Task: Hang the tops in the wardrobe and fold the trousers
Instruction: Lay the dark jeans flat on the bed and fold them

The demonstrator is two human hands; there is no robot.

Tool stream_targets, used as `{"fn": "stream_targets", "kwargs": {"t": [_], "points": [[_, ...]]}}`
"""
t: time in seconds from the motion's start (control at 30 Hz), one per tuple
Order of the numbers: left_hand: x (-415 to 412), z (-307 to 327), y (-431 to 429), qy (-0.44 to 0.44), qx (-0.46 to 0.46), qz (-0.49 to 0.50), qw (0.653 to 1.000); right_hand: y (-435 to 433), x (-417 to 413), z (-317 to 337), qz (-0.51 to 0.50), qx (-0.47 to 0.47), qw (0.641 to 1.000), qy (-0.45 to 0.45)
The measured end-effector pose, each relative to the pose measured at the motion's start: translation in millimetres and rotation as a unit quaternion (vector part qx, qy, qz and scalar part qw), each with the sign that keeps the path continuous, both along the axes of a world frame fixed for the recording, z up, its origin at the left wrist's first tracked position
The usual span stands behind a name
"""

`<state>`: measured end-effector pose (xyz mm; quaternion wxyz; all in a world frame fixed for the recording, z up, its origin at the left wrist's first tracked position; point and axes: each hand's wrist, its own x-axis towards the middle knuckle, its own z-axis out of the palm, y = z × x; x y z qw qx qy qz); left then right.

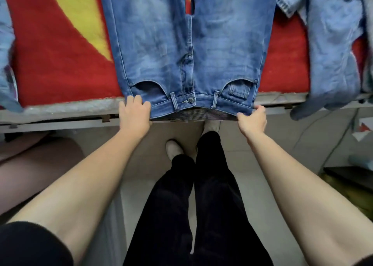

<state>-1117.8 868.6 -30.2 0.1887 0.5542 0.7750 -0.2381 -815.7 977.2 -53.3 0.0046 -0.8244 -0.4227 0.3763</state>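
Where a red-and-yellow blanket covers the bed, blue jeans lie flat, front up, with the waistband over the near edge. A paler denim garment lies crumpled to their right. The left hand grips one waistband corner; the right hand pinches the other.

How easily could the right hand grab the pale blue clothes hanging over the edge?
Probably yes, once it lets go: the right hand pinches the jeans by the waistband. Nothing lies between it and the pale blue clothes close beside it.
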Motion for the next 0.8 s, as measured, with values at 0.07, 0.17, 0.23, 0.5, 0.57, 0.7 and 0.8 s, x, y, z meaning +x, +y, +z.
{"fn": "stream_targets", "kwargs": {"t": [0.07,0.17,0.23,0.5,0.57,0.7,0.8], "points": [[7,-1,9,-0.018,0.004,-0.002,1.000,5,-3,-2,0.002,0.009,1.000,0.022],[30,-5,25,-0.074,0.091,-0.057,0.991,20,-4,-6,-0.019,0.010,0.999,0.033],[49,-10,41,-0.099,0.110,-0.092,0.985,32,-3,-7,-0.021,0.035,0.999,0.029],[88,1,52,-0.111,0.243,-0.149,0.952,70,10,-5,0.041,0.012,0.999,0.007],[92,6,43,-0.115,0.224,-0.142,0.957,70,10,-3,0.069,0.005,0.998,0.009],[91,-2,43,-0.135,0.071,-0.110,0.982,70,11,-4,0.126,-0.022,0.992,-0.007],[91,-8,59,-0.151,-0.027,-0.070,0.986,84,13,-2,0.107,-0.038,0.994,-0.006]]}}
